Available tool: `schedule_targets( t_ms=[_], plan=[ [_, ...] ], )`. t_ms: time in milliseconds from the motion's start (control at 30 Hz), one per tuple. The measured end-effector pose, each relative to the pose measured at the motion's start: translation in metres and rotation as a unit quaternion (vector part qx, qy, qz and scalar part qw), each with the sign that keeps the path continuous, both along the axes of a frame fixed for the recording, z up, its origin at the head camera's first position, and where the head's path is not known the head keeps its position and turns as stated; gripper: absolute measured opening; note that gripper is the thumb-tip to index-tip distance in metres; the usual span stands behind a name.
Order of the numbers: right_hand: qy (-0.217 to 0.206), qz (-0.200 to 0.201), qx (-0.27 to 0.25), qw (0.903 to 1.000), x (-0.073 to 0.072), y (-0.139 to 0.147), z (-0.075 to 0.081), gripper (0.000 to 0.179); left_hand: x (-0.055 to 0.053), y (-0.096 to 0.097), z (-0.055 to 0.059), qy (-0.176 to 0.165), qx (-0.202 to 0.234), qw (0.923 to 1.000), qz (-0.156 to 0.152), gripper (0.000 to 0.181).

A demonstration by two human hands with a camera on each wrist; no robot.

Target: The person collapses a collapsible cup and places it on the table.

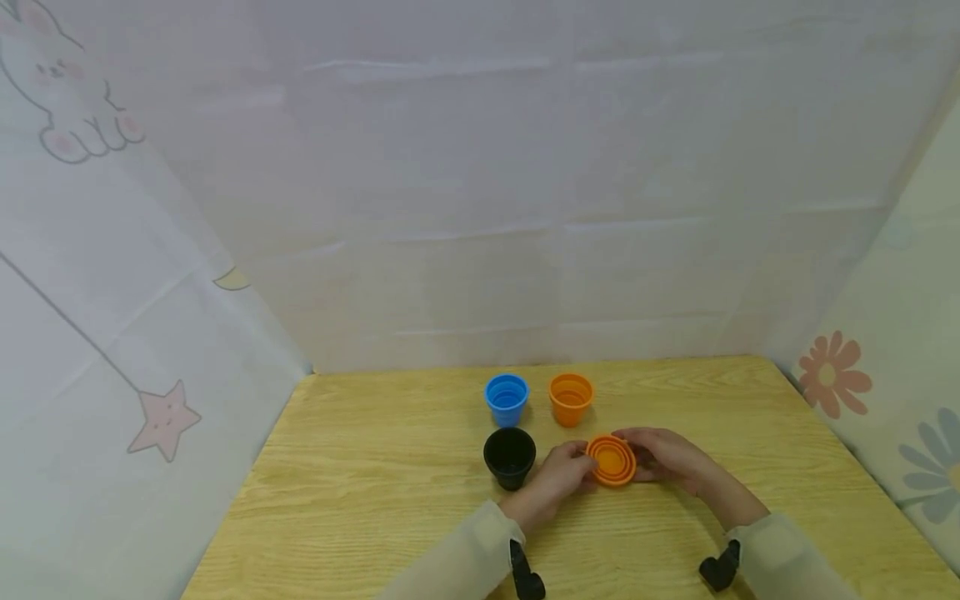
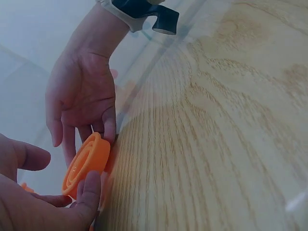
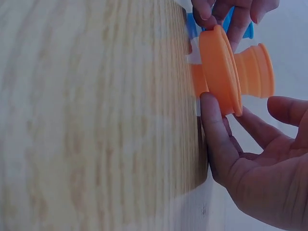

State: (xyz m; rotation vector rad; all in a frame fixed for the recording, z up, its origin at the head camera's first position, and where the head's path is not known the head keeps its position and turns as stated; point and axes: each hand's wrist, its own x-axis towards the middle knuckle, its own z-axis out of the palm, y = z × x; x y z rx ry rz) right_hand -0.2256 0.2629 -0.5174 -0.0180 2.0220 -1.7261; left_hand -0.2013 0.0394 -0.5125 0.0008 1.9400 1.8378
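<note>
A flattened orange collapsible cup (image 1: 611,461), its rings nested inside the rim, lies low over the table between both hands. My left hand (image 1: 557,479) holds its left edge between the fingers; in the left wrist view the left thumb (image 2: 34,156) stays apart from it. On the opposite edge, my right hand (image 1: 671,457) touches the cup with fairly straight fingers. The right wrist view shows the right thumb (image 3: 286,108) raised off the orange wall. Beside the left hand stands a black cup (image 1: 510,457), upright.
Behind the hands, an expanded blue cup (image 1: 506,398) and an expanded orange cup (image 1: 572,398) stand upright side by side on the wooden table (image 1: 360,467). A pale cloth (image 1: 480,208) hangs along the table's far edge, with printed cloth at both sides.
</note>
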Motion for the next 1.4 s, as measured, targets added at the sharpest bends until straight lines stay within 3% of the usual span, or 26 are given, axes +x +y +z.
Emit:
schedule_targets(
  t_ms=[200,367,533,633,733,833,1033,1200,1333,1400],
  plan=[
    [0.004,-0.016,0.028,0.9995,0.001,-0.001,0.002,0.055,0.0,-0.001,-0.003,0.005,-0.004,1.0,0.002,0.053],
    [0.027,-0.033,0.067,0.9969,0.001,0.003,0.004,0.047,0.003,-0.004,0.001,0.01,-0.006,0.9999,0.002,0.056],
    [0.064,-0.043,0.094,0.9926,0.0,0.005,0.008,0.047,0.012,-0.007,0.019,0.045,-0.03,0.9984,-0.017,0.056],
    [0.093,-0.025,0.085,0.9917,0.0,0.004,0.013,0.048,0.016,-0.013,0.035,0.09,-0.049,0.9935,-0.049,0.054],
    [0.12,-0.008,0.07,0.9903,0.0,0.001,0.018,0.049,0.017,-0.023,0.05,0.148,-0.074,0.9827,-0.083,0.051],
    [0.15,-0.005,0.065,0.9866,0.0,-0.004,0.021,0.05,0.015,-0.036,0.06,0.208,-0.104,0.9668,-0.106,0.05],
    [0.2,-0.014,0.064,0.9776,0.001,-0.017,0.024,0.047,0.008,-0.066,0.068,0.277,-0.136,0.945,-0.109,0.048],
    [0.269,0.012,0.057,0.9613,0.003,-0.031,0.026,0.037,0.005,-0.092,0.074,0.328,-0.147,0.9262,-0.115,0.047],
    [0.317,0.033,0.046,0.9467,0.005,-0.042,0.029,0.032,0.001,-0.11,0.077,0.38,-0.176,0.8985,-0.133,0.049],
    [0.338,0.04,0.049,0.9392,0.006,-0.047,0.03,0.031,0.001,-0.118,0.076,0.409,-0.2,0.8794,-0.14,0.049]
  ],
)
